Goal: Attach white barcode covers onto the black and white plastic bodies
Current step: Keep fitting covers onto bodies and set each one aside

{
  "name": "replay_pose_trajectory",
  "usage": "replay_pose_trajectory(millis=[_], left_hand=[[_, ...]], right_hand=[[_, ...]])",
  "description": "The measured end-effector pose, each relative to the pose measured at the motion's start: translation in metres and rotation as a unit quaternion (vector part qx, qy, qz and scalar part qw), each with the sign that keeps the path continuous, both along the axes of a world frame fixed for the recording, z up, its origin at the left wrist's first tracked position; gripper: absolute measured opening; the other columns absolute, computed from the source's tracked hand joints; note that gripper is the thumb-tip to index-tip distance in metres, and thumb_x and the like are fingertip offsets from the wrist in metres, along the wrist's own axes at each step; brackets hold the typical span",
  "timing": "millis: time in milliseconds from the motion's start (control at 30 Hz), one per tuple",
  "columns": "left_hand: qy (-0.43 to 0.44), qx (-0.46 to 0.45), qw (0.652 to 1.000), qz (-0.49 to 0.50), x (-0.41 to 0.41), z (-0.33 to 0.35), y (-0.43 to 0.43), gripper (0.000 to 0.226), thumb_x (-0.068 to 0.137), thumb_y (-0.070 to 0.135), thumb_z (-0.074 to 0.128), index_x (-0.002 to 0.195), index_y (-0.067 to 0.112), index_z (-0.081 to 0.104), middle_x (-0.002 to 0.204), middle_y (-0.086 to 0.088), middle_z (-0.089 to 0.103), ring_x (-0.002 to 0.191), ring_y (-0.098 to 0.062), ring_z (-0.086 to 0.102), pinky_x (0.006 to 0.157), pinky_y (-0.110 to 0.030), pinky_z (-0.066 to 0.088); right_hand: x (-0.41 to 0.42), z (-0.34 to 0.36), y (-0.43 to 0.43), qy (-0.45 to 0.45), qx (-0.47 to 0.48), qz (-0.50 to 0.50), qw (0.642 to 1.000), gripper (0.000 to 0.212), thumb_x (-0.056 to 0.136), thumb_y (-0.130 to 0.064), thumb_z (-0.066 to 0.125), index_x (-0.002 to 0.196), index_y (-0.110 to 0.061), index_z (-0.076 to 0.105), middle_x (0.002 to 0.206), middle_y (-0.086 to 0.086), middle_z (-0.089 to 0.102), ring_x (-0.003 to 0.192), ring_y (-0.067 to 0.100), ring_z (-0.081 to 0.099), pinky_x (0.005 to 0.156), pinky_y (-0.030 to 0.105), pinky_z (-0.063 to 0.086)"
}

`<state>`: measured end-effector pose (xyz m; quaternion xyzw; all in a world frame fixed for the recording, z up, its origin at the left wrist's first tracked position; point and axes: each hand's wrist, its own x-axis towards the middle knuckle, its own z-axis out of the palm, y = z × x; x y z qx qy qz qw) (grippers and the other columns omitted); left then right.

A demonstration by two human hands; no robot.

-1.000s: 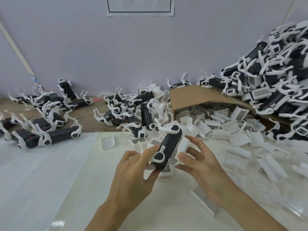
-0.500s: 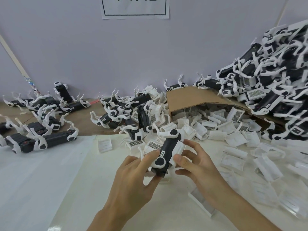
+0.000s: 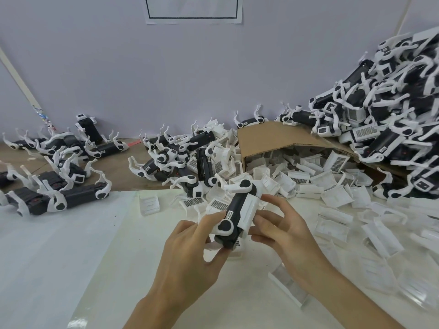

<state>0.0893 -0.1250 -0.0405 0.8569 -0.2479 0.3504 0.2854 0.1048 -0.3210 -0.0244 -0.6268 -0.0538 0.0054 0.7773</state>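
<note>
Held body: black, white rounded end caps, small white label. Cover pinched against it: plain white. Loose covers just beyond the grip: white, black barcode grids. Box further beyond, right: brown cardboard. Sheet beneath: off-white

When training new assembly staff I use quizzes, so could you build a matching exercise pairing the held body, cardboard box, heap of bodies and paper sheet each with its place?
Things:
1. held body
2. cardboard box
3. heap of bodies
4. paper sheet

Places:
A. on the wall, top of view
B. on its side, loose covers spilling out
C. gripped by the left hand, right hand holding a white cover against it
D. far right, against the wall

Pairs: 1-C, 2-B, 3-D, 4-A
</note>
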Motion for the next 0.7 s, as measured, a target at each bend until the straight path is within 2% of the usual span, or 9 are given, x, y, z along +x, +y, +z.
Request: replay_pose_trajectory(millis=[133, 267, 333, 400, 500, 600, 633, 700], left_hand=[[-0.014, -0.012, 1.000, -0.005, -0.001, 0.002, -0.001, 0.060, 0.066, 0.028, 0.086, 0.118, 0.024, 0.054, 0.075, 0.025, 0.050, 0.072, -0.009, 0.049, 0.068, -0.013, 0.038], [0.007, -0.042, 0.999, -0.017, -0.004, 0.003, -0.001, 0.051, 0.074, 0.043, 0.074, 0.118, 0.030, 0.052, 0.088, 0.025, 0.057, 0.071, -0.006, 0.051, 0.068, -0.014, 0.043], [0.018, -0.061, 0.998, -0.028, -0.005, 0.004, -0.001, 0.049, 0.075, 0.045, 0.071, 0.117, 0.033, 0.050, 0.100, 0.022, 0.061, 0.078, 0.002, 0.053, 0.069, -0.012, 0.043], [0.029, -0.081, 0.995, -0.046, -0.005, 0.005, -0.001, 0.050, 0.076, 0.045, 0.073, 0.117, 0.032, 0.049, 0.100, 0.022, 0.062, 0.083, 0.009, 0.051, 0.071, -0.009, 0.041], [0.062, -0.095, 0.990, -0.079, -0.006, 0.004, -0.002, 0.052, 0.080, 0.052, 0.072, 0.123, 0.034, 0.048, 0.105, 0.023, 0.063, 0.091, 0.003, 0.056, 0.077, -0.012, 0.043], [0.109, -0.097, 0.987, -0.069, -0.009, 0.006, -0.001, 0.054, 0.082, 0.063, 0.064, 0.130, 0.055, 0.042, 0.117, 0.029, 0.060, 0.106, 0.000, 0.056, 0.088, -0.012, 0.039], [0.122, -0.100, 0.986, -0.059, -0.009, 0.007, -0.001, 0.052, 0.082, 0.068, 0.059, 0.130, 0.059, 0.041, 0.118, 0.032, 0.060, 0.107, 0.001, 0.056, 0.089, -0.012, 0.037], [0.143, -0.108, 0.983, -0.047, -0.008, 0.008, 0.000, 0.045, 0.085, 0.077, 0.046, 0.127, 0.061, 0.047, 0.111, 0.035, 0.064, 0.100, 0.002, 0.062, 0.087, -0.021, 0.040]], right_hand=[[0.000, -0.002, 0.001, 0.011, 0.011, 0.001, 1.000, 0.070, 0.060, -0.032, 0.081, 0.124, -0.018, 0.058, 0.097, 0.010, 0.075, 0.080, 0.024, 0.073, 0.071, 0.027, 0.056], [-0.001, 0.001, 0.002, 0.044, 0.031, 0.034, 0.998, 0.060, 0.067, -0.030, 0.075, 0.119, -0.005, 0.056, 0.088, 0.011, 0.073, 0.074, 0.022, 0.070, 0.068, 0.028, 0.057], [-0.004, 0.000, 0.005, 0.058, 0.021, 0.081, 0.995, 0.054, 0.076, -0.038, 0.069, 0.117, -0.004, 0.060, 0.096, 0.014, 0.073, 0.084, 0.025, 0.072, 0.070, 0.030, 0.056], [-0.008, 0.000, 0.007, 0.056, 0.012, 0.128, 0.990, 0.050, 0.091, -0.045, 0.064, 0.124, -0.007, 0.064, 0.114, 0.018, 0.070, 0.100, 0.028, 0.069, 0.075, 0.032, 0.055], [-0.010, 0.001, 0.007, 0.033, 0.040, 0.156, 0.986, 0.052, 0.094, -0.045, 0.053, 0.131, -0.010, 0.063, 0.128, 0.018, 0.065, 0.117, 0.031, 0.063, 0.082, 0.036, 0.055], [-0.008, 0.003, 0.005, 0.013, 0.080, 0.130, 0.988, 0.052, 0.089, -0.044, 0.058, 0.125, -0.009, 0.067, 0.126, 0.019, 0.066, 0.115, 0.034, 0.063, 0.086, 0.040, 0.054], [-0.007, 0.004, 0.005, 0.003, 0.084, 0.124, 0.989, 0.049, 0.089, -0.044, 0.058, 0.123, -0.010, 0.068, 0.125, 0.019, 0.067, 0.114, 0.033, 0.065, 0.088, 0.039, 0.055], [-0.007, 0.006, 0.004, -0.018, 0.084, 0.114, 0.990, 0.045, 0.091, -0.041, 0.058, 0.123, -0.011, 0.068, 0.125, 0.018, 0.068, 0.114, 0.031, 0.066, 0.092, 0.038, 0.056]])
